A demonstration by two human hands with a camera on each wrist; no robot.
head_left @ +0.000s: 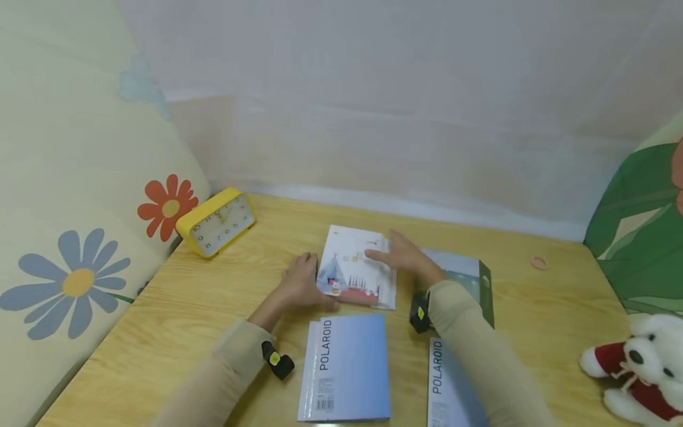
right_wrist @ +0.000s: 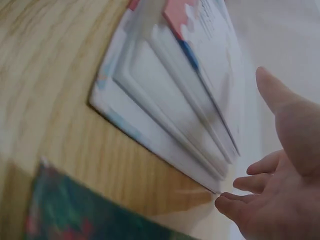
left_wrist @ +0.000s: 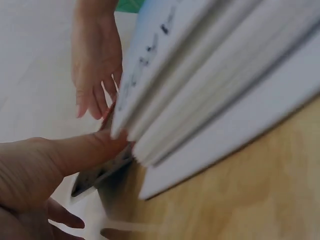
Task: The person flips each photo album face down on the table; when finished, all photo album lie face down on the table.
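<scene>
A small stack of white books (head_left: pixel 349 252), the top cover printed with a blue tent and a red strip, lies mid-table. My left hand (head_left: pixel 305 283) rests along its left side, thumb stretched across the near edge. In the left wrist view that thumb (left_wrist: pixel 82 155) touches the corner of the stack. My right hand (head_left: pixel 402 258) is over the far right part of the stack, fingers extended. The right wrist view shows this hand (right_wrist: pixel 285 160) with spread fingers beside the books (right_wrist: pixel 165 95), whose edges are loosely fanned.
Blue POLAROID albums (head_left: pixel 357 367) lie nearer me, another album (head_left: pixel 450 391) partly under my right sleeve. A green-and-blue picture book (head_left: pixel 469 273) sits right of the stack. A yellow clock (head_left: pixel 221 222), a pink ring (head_left: pixel 539 262) and a white plush bear (head_left: pixel 648 367) stand around the edges.
</scene>
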